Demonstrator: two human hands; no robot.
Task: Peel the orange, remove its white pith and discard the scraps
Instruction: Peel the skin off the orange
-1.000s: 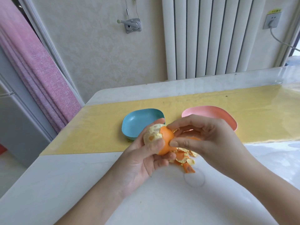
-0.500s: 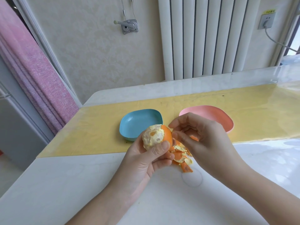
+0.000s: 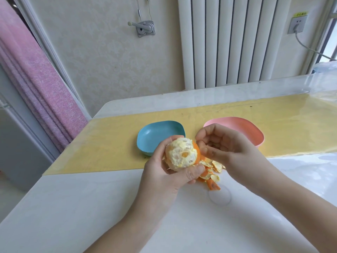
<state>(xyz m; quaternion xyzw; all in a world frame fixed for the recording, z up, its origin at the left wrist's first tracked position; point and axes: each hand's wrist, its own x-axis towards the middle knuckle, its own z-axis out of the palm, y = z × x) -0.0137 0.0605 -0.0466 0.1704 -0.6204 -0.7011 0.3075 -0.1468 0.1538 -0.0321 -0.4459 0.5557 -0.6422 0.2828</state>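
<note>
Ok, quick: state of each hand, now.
Left hand: grips the partly peeled orange.
Right hand: curled against the orange's remaining peel; whether it pinches any cannot be told.

Bare left hand (image 3: 164, 177) and right hand (image 3: 235, 152) (forearms (image 3: 140, 223) likewise)
</note>
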